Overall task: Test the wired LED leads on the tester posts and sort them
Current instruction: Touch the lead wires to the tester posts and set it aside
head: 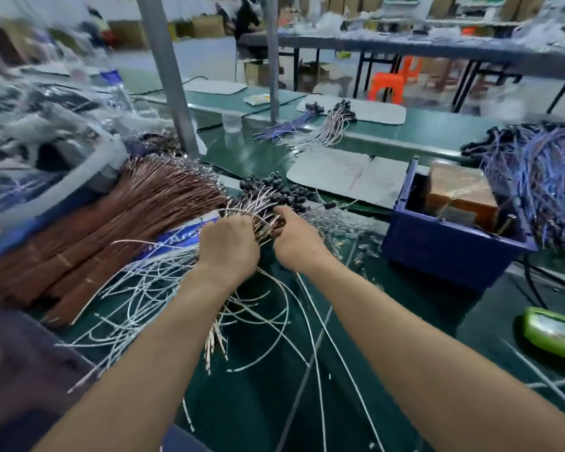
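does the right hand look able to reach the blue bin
Probably not yet: the right hand grips the wire bundle with the left hand. The way to the blue bin looks free.

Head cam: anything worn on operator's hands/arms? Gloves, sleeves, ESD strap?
Nothing visible. Left hand and right hand are ungloved, wrists without strap or watch. Left forearm and right forearm are uncovered to the frame edge; no sleeves in view.

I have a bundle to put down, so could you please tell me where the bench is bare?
The grey pad between the black-capped leads and the blue crate is bare. So is the mat between the crate and the green case. Loose white leads and brown wire bundles crowd the left.
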`<state>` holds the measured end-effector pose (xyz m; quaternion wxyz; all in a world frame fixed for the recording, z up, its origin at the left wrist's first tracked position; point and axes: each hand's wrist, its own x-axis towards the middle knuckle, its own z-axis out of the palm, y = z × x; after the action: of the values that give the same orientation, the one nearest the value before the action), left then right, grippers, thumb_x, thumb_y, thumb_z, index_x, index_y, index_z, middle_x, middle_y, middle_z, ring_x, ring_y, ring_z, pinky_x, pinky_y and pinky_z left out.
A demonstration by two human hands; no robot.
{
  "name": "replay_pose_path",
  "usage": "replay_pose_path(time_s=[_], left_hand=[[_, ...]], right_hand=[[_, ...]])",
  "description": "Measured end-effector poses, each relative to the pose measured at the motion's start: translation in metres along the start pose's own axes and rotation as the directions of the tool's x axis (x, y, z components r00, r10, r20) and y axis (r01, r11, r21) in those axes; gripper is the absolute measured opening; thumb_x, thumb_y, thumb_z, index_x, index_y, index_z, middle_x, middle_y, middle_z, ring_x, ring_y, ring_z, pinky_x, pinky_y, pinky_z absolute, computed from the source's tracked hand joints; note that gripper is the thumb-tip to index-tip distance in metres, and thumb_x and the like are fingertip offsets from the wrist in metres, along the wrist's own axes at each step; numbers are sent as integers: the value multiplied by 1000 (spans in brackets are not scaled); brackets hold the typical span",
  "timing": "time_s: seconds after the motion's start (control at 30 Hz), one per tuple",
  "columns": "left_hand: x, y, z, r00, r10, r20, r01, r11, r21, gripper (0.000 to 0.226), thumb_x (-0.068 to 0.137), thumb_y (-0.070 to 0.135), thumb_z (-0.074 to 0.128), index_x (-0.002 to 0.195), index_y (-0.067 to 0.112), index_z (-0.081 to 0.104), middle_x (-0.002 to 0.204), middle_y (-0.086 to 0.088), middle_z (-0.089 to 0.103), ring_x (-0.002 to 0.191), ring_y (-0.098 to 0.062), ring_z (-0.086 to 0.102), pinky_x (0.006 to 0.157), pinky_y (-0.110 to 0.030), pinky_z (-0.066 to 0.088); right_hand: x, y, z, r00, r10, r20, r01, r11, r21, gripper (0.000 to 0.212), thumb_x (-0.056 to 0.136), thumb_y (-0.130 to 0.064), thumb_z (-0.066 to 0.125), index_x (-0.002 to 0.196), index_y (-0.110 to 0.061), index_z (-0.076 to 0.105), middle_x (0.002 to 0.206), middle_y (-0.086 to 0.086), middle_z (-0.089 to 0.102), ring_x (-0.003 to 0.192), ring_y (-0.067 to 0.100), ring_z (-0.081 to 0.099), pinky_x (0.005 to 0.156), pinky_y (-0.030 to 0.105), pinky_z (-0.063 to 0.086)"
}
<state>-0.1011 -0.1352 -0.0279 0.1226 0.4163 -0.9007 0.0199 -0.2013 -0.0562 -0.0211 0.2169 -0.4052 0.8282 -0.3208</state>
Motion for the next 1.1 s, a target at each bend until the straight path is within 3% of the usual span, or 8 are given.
replay_pose_path(time_s=[0.1,0.17,0.37,0.47,0.57,0.8,0.97,1.1], left_hand=[[8,-1,1,997,12,-74,-13,1000,-21,17,90,24,62,98,22,77,92,-1,75,89,-25,69,79,-33,43],[11,-3,-1,992,-23,-123,-1,982,-191,16,88,28,67,93,27,82,87,3,77,82,-21,68,72,-29,40],[10,-7,-10,978,-187,-94,63,692,-719,8,83,29,82,91,30,84,70,24,70,64,13,61,52,-3,38],[5,-7,-14,974,-136,-178,-14,758,-653,10,85,27,80,94,28,84,86,15,77,79,4,67,67,-8,44],[-1,-7,-21,945,-76,-319,-97,864,-494,9,88,27,78,94,25,84,92,4,80,92,-18,69,90,-35,49],[-17,-2,-39,906,-53,-419,-65,963,-262,56,91,39,69,143,25,56,125,2,70,112,-20,59,98,-43,42],[-22,-6,-44,962,-261,-85,35,425,-905,78,79,43,69,150,44,36,116,23,61,106,-1,60,95,-37,51],[-27,2,-30,991,-100,-84,10,698,-716,88,77,43,75,151,43,26,115,22,62,99,-7,62,89,-36,47]], right_hand=[[19,-6,0,1000,-22,15,23,997,-73,67,86,3,54,148,-23,49,125,12,68,116,32,62,96,35,52],[25,-5,-2,998,-44,-47,40,996,-83,47,83,4,56,121,-19,71,111,8,73,108,27,66,86,29,51],[17,1,-14,915,-214,-343,176,974,-140,21,93,-24,61,103,-31,79,96,0,79,88,25,70,79,38,57],[13,1,-27,944,-275,-181,214,930,-298,24,96,-20,57,106,-29,77,97,3,78,91,29,70,79,41,58],[12,0,-37,948,-275,-163,199,907,-372,27,92,-12,55,106,-23,75,91,4,76,87,31,68,77,42,57],[3,1,-49,927,-242,-287,226,970,-87,19,99,-26,63,108,-26,80,91,0,77,79,23,66,81,44,56],[-6,3,-67,951,-191,-242,229,964,138,17,95,-32,71,102,-19,80,112,-7,61,98,12,58,85,24,49],[-18,5,-78,931,-235,-280,275,955,111,16,98,-25,69,89,-16,79,84,4,75,58,17,57,55,34,48]])
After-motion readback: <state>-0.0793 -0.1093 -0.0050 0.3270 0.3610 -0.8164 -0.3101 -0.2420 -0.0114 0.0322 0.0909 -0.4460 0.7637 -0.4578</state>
